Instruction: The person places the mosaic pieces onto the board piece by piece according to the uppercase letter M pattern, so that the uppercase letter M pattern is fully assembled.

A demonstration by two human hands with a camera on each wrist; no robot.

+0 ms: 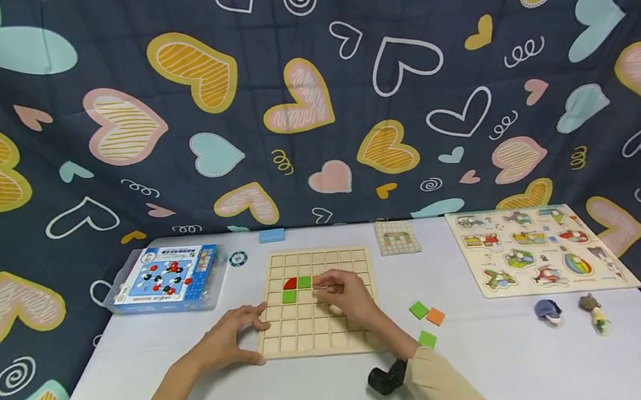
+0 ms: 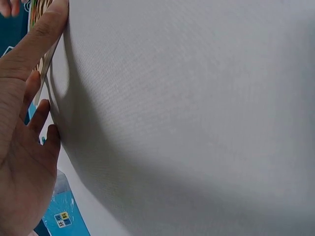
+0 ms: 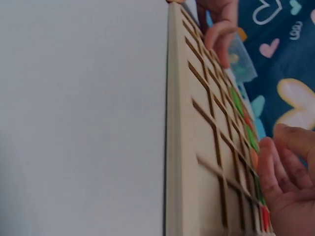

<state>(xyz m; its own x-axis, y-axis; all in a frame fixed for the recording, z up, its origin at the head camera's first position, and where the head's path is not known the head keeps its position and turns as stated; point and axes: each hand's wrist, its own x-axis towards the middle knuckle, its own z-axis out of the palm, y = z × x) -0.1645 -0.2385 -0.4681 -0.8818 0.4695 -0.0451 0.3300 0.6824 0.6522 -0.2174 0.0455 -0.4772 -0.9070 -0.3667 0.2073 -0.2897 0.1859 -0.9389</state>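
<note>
A wooden grid board (image 1: 312, 342) lies on the table in the head view. A red quarter-round tile (image 1: 290, 284) and a green tile (image 1: 305, 281) sit side by side in its cells. Below the red one is another green tile (image 1: 289, 296). My left hand (image 1: 225, 341) rests against the board's left side, fingers and thumb spread. Over the board, my right hand (image 1: 348, 295) has bent fingers, their tips just right of the upper green tile. In the right wrist view an orange tile (image 3: 254, 158) shows beside those fingertips; whether they pinch it is hidden.
Right of the board lie loose green tiles (image 1: 419, 310) and an orange square tile (image 1: 435, 317). A boxed set (image 1: 166, 280) stands at back left. A small pattern card (image 1: 397, 237), a picture puzzle board (image 1: 539, 249) and two small figures (image 1: 594, 314) are on the right.
</note>
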